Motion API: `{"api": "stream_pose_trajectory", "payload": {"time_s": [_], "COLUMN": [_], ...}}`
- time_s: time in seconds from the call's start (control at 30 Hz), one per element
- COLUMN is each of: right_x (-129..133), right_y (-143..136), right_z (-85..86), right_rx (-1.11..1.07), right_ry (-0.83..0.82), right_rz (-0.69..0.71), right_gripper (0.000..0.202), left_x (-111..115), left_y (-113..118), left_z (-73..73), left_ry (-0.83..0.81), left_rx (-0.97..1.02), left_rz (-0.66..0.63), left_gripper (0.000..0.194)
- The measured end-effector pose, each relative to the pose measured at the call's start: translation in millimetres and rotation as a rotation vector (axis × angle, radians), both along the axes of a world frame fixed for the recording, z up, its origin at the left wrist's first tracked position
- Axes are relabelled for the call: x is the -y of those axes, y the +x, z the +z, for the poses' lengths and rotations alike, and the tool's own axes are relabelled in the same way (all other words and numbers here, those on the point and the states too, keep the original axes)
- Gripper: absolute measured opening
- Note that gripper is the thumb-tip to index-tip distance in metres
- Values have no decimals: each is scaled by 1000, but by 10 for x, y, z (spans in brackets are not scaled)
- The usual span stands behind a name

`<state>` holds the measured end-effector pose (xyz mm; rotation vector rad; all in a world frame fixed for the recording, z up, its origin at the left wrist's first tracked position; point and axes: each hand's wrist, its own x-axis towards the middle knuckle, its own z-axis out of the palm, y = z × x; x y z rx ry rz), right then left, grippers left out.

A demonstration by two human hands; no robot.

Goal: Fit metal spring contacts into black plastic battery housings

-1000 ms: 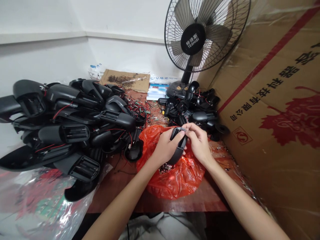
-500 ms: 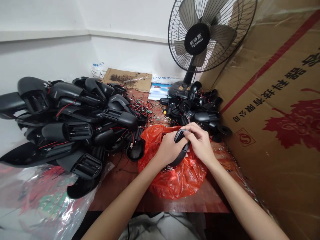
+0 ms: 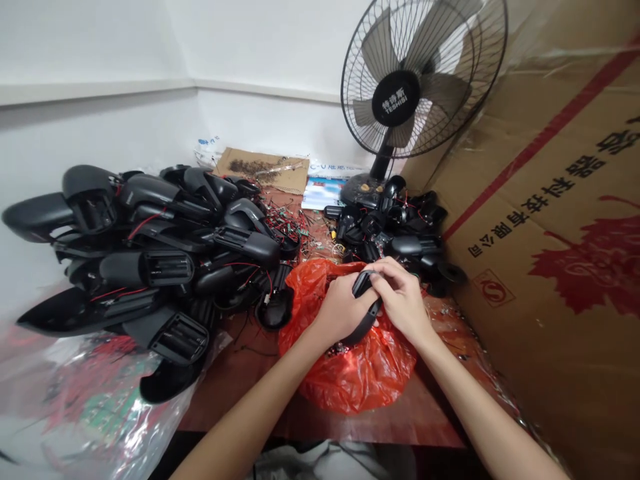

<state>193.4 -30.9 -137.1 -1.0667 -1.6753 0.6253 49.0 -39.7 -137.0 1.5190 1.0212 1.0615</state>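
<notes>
My left hand [image 3: 341, 308] is closed around a black plastic housing [image 3: 361, 325] that has a battery compartment like those in the pile. My right hand [image 3: 400, 293] meets it from the other side, thumb and fingers pinched at the housing's upper end. Whether the right fingers also hold some small part is hidden. Both hands are over a crumpled red plastic bag [image 3: 370, 387], which lies spread on the table with small metallic pieces showing inside it.
Many black housings [image 3: 150, 267] with red wires are heaped at left, beside a clear bag [image 3: 115, 413] of green boards. More black parts [image 3: 410, 243] lie below a standing fan [image 3: 397, 99]. A large cardboard box [image 3: 560, 267] walls off the right. Loose wires litter the reddish table [image 3: 240, 393].
The whole scene sits slightly lower and, on the left, further right in view, as the camera has tilted. Both hands keep the same hold on the housing.
</notes>
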Motion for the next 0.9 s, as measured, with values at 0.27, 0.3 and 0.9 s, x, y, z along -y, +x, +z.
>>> {"api": "stream_pose_trajectory", "payload": {"time_s": [0.27,0.3,0.9], "right_x": [-183,-207,-963], "right_y": [189,233,-904], "right_z": [120,181,1621], "right_rx": [93,112,-621], "right_ry": [-267,-343,-405], "right_rz": [239,305,419], "right_gripper": [27,30,11], "left_x": [-4,-12,-266], "left_y": [-39,-55,-130], "left_z": [-57,-56,-98], "left_ry": [-68,-61,-157], "left_rx": [35,46,675], "left_rz": [12,12,317], "left_gripper": [29,34,31]}}
